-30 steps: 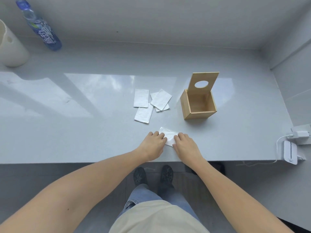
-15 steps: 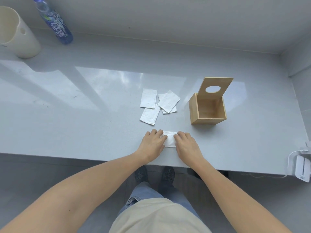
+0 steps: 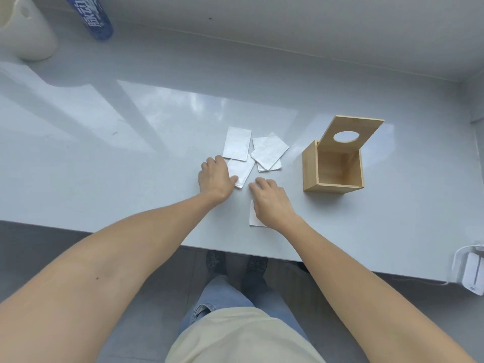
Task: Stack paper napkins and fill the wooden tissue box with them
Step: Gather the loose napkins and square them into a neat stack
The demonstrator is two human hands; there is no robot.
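- At far left of the counter [image 3: 78, 142], a cream container [image 3: 26, 30] and a blue-labelled bottle [image 3: 90, 17] stand against the back wall, well apart from the work and of no bearing on it.
- Left hand [image 3: 216, 176]: palm down, fingers spread flat over the near-left edge of the nearest loose napkin [image 3: 242, 171]. It presses the sheet and does not pinch it.
- Loose napkins: a second sheet [image 3: 237, 144] lies just beyond the first, and an overlapping pair [image 3: 269, 150] lies to their right. None is yet squared with another.
- Right hand [image 3: 272, 203]: open, palm down, fingertips on bare counter close to the nearest loose napkin, gripping nothing. Its heel covers most of a folded napkin [image 3: 253, 218] near the front edge.
- Wooden tissue box [image 3: 332, 166]: right of the napkins, apart from both hands, lid [image 3: 349, 134] raised, interior apparently empty.
- Assessment: the step in hand appears to be drawing the nearest loose sheet toward the folded one to start a stack.
- Recommendation: slide with flat fingers and light pressure, align corners before releasing, and use the free hand to steady the lower sheet, since thin paper is likely to skew or buckle on a glossy surface.
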